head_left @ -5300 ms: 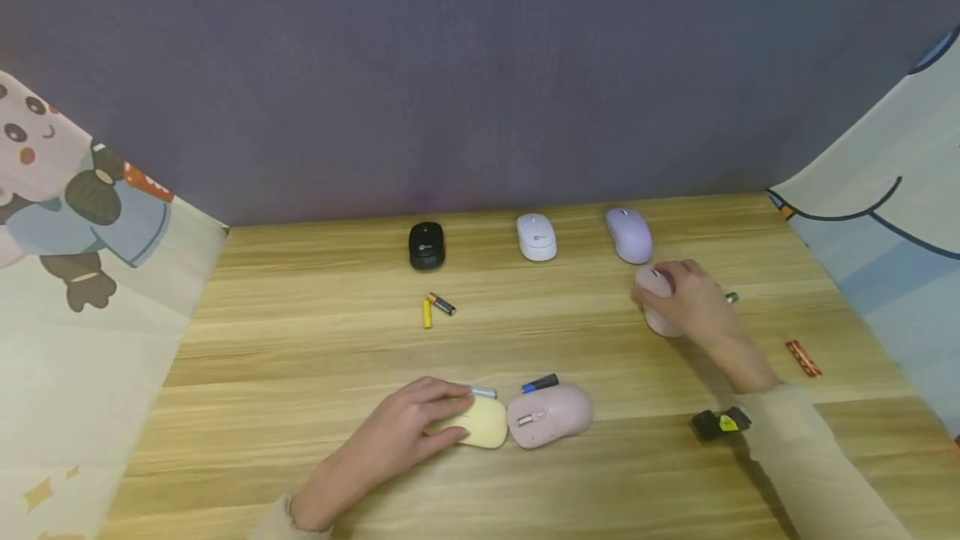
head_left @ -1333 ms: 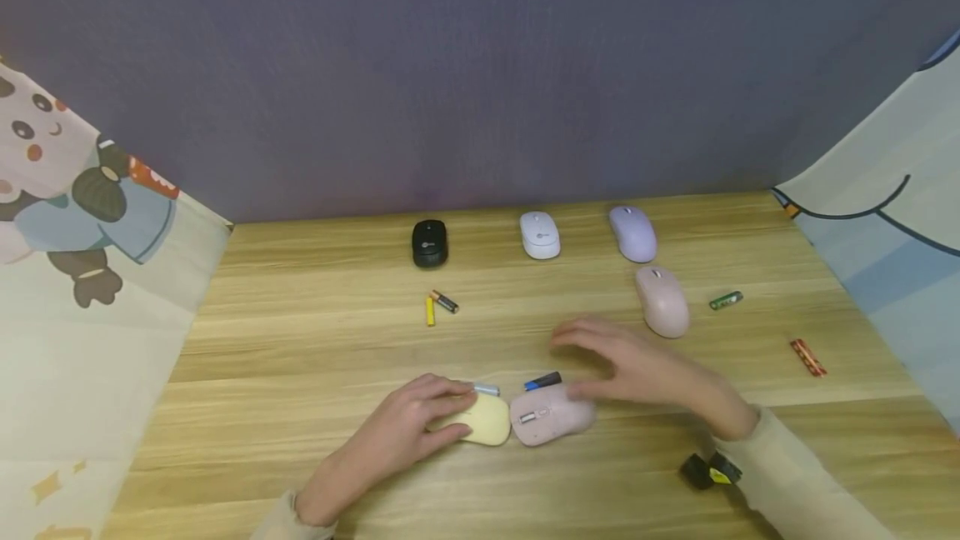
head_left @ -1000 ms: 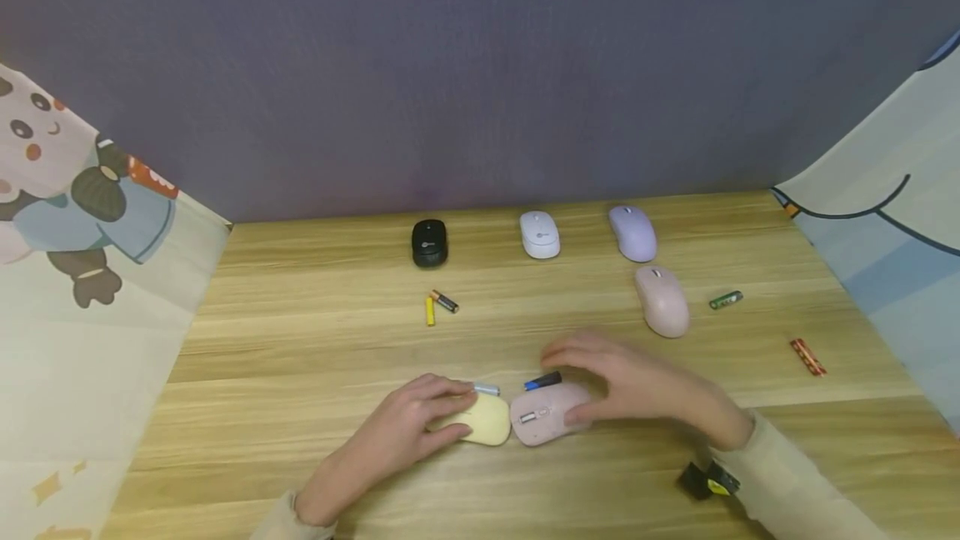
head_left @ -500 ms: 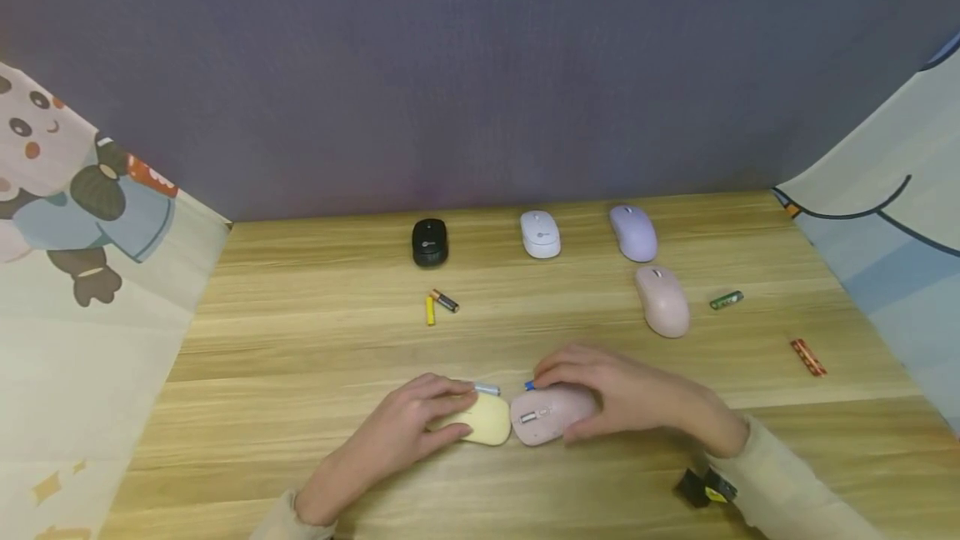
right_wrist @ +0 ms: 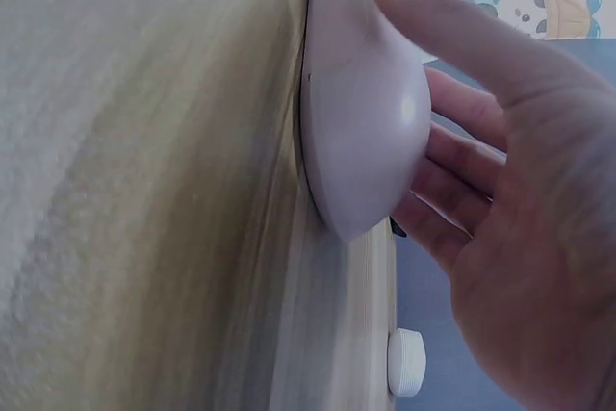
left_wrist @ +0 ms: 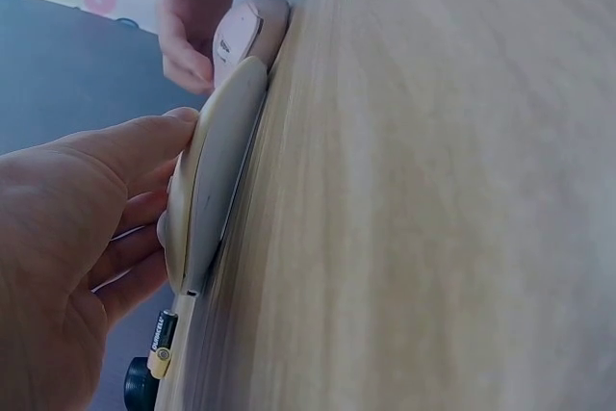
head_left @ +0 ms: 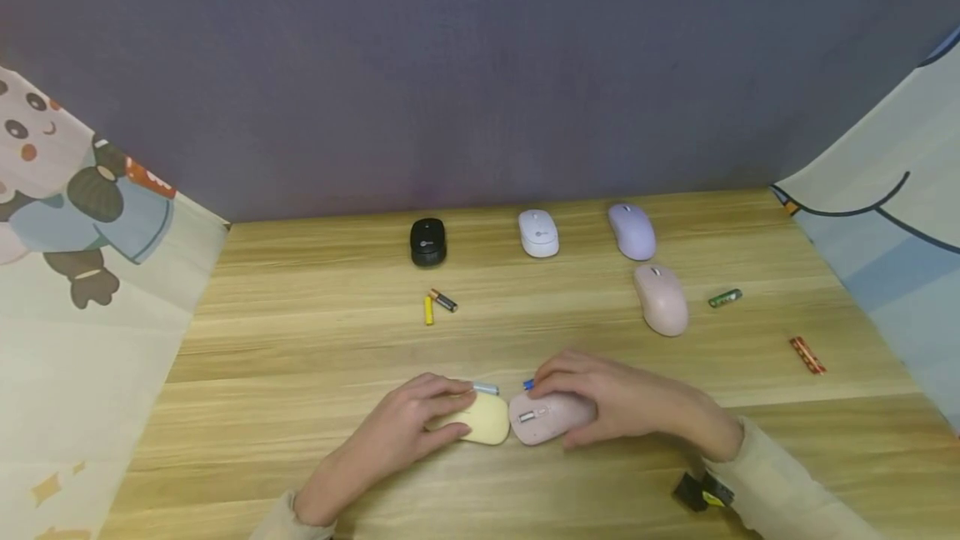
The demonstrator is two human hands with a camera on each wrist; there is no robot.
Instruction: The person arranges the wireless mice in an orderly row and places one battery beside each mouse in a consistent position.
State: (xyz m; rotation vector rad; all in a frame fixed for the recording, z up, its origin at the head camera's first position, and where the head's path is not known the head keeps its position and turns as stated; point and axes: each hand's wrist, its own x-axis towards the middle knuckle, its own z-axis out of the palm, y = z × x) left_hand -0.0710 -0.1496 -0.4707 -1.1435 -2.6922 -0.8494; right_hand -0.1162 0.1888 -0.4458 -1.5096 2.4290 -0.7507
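Observation:
My left hand (head_left: 416, 415) holds a pale yellow computer mouse (head_left: 487, 419) flat on the table. In the left wrist view, the thumb lies along one edge of the yellow mouse (left_wrist: 217, 170), the fingers partly behind it. Touching its right end is a pink mouse (head_left: 534, 422), gripped by my right hand (head_left: 618, 398) with thumb on the near side and fingers on the far side. The right wrist view shows the pink mouse (right_wrist: 361, 122) resting on the wood. A silver battery (head_left: 486, 388) lies behind the yellow mouse. My right fingers mostly cover a blue-ended battery (head_left: 528, 385).
Black (head_left: 428, 242), white (head_left: 538, 233) and purple (head_left: 632, 232) mice stand along the back. Another pink mouse (head_left: 662, 301) sits at right. Loose batteries include a yellow one (head_left: 429, 310), a black one (head_left: 444, 300), a green one (head_left: 725, 298) and a red pair (head_left: 807, 355).
My right hand has left the pink mouse at right, moved left and nearer, and settled round the other pink mouse, covering most of the blue-ended battery. My left hand stays put.

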